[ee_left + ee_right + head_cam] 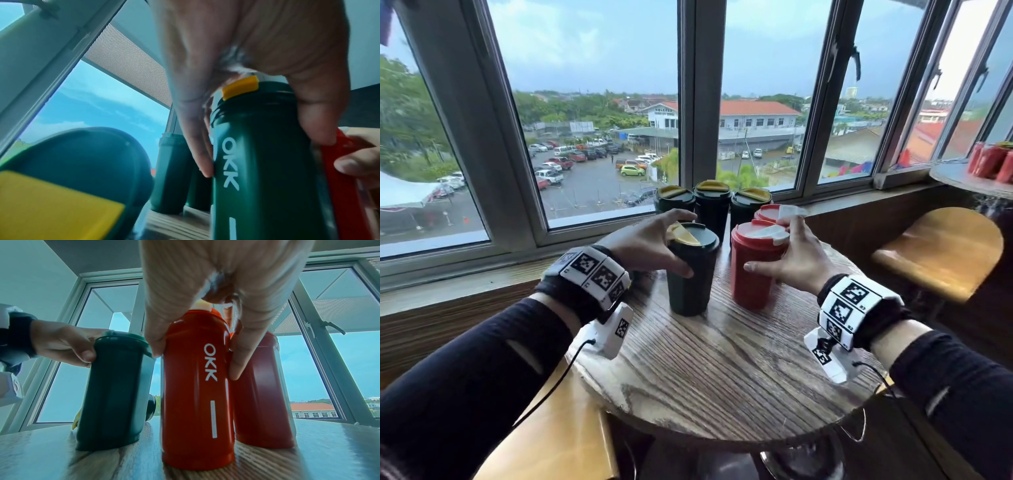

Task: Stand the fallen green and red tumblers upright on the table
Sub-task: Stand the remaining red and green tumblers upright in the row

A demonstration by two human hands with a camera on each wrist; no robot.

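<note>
A dark green tumbler [690, 277] [267, 194] with a yellow lid flap stands upright on the round wooden table [722, 377]. My left hand [683, 245] [263, 146] grips it near the lid, thumb in front and fingers behind. Just to its right stands a red tumbler [753, 274] [195, 418] with a white flap, and my right hand [774, 245] [197, 361] grips its upper part. Another green tumbler [82, 162] lies on its side under my left wrist, lid toward the wrist camera; the head view mostly hides it.
Three more green tumblers [711, 202] and a second red tumbler [770, 212] [265, 402] stand upright at the table's far edge by the window. A wooden stool [941, 250] is to the right. Red items [993, 161] sit on a neighbouring table.
</note>
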